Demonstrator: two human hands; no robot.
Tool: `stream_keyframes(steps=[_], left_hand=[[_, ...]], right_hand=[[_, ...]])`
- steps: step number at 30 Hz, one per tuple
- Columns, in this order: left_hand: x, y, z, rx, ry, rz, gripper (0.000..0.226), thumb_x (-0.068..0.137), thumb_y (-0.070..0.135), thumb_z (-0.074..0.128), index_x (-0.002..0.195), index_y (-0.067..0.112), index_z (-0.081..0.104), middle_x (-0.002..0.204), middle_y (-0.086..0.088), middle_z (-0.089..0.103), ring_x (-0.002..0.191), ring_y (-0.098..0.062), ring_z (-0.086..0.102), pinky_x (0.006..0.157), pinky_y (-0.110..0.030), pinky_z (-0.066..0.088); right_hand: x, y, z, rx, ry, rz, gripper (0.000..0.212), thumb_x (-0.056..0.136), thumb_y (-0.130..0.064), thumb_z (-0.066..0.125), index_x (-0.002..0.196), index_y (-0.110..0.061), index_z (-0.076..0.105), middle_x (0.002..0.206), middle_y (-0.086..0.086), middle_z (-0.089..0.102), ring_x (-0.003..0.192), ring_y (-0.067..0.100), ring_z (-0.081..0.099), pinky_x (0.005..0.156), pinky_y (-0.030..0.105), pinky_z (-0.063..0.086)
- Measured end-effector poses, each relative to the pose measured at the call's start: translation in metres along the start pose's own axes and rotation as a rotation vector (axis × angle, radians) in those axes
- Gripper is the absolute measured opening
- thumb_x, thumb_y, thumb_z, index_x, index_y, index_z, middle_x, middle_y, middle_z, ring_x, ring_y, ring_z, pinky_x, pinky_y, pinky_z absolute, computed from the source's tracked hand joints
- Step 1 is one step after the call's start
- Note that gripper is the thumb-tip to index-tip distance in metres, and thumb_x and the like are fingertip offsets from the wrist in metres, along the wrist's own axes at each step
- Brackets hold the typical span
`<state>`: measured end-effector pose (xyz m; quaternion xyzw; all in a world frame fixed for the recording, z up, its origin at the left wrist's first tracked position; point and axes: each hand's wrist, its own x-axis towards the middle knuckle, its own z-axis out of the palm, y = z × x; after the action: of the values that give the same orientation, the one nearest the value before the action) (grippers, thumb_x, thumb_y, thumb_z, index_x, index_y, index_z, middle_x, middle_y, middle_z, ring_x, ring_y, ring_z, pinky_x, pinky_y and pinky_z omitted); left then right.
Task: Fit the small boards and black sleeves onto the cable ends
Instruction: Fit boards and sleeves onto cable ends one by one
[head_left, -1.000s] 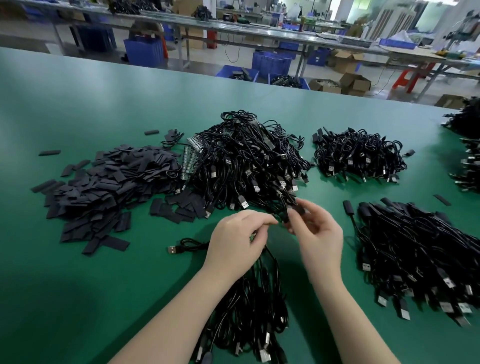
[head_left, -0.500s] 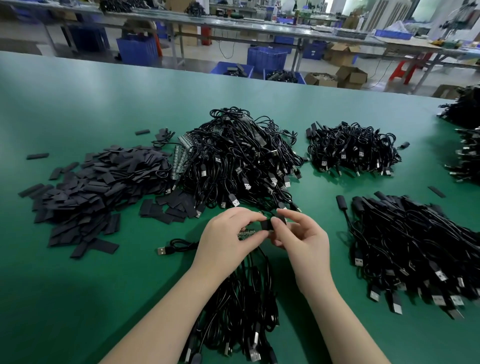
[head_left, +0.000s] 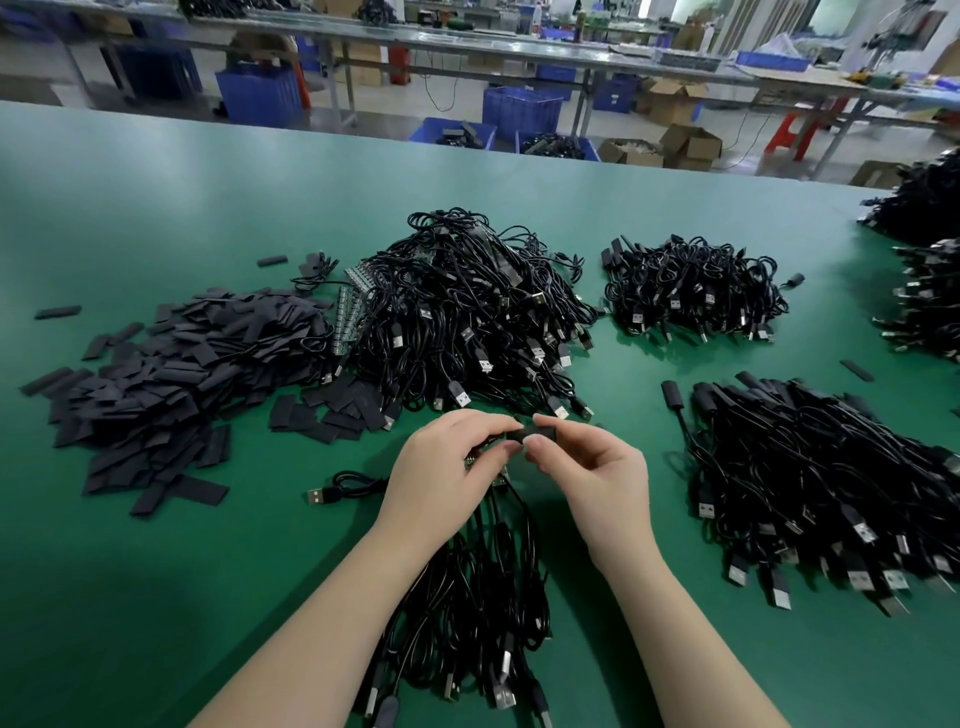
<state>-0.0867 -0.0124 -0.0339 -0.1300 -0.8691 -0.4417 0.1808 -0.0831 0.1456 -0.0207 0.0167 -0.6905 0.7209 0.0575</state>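
Both hands (head_left: 519, 467) pinch one black sleeve (head_left: 530, 434) (cable piles (head_left: 467, 322) close around).

A single wide-angle, head-worn camera looks forward and down from close above the green surface (head_left: 156, 208), both forearms entering from the lower edge, cable heaps (head_left: 467, 322) mid-frame, and workshop benches (head_left: 519, 52) curving across the far top.

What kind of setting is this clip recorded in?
Most likely an electronics assembly workshop: a large green-topped workbench holds heaps of black USB cables and a pile of flat black sleeves, with blue plastic crates and long metal work tables behind.
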Motion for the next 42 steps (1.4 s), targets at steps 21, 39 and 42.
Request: stream_keyframes(steps=[21,39,42], left_hand=[[-0.002,0.001,0.0,-0.035,-0.007,-0.158,0.043,0.087,0.026,0.071,0.116,0.048,0.048,0.093,0.028,0.06,0.094,0.006,0.054,0.079,-0.012,0.044],[-0.001,0.007,-0.004,0.108,0.059,0.033,0.03,0.092,0.024,0.067,0.122,0.024,0.069,0.103,0.011,0.07,0.097,-0.001,0.06,0.087,-0.019,0.048],[-0.001,0.01,-0.005,0.192,0.012,0.087,0.032,0.094,0.022,0.063,0.126,0.018,0.066,0.102,0.006,0.07,0.097,-0.01,0.062,0.086,-0.032,0.051]], right_hand=[[0.004,0.006,-0.006,0.097,0.152,0.048,0.02,0.079,-0.012,0.081,0.084,-0.031,0.08,0.09,0.0,0.078,0.088,0.013,0.074,0.081,0.024,0.058],[0.002,0.004,-0.004,0.015,0.144,-0.089,0.023,0.083,-0.011,0.077,0.082,-0.033,0.078,0.088,-0.004,0.077,0.085,0.007,0.071,0.075,0.015,0.052],[0.002,0.005,-0.006,-0.049,0.147,-0.123,0.025,0.084,-0.012,0.077,0.081,-0.037,0.077,0.089,-0.007,0.076,0.088,0.009,0.069,0.081,0.024,0.051]])
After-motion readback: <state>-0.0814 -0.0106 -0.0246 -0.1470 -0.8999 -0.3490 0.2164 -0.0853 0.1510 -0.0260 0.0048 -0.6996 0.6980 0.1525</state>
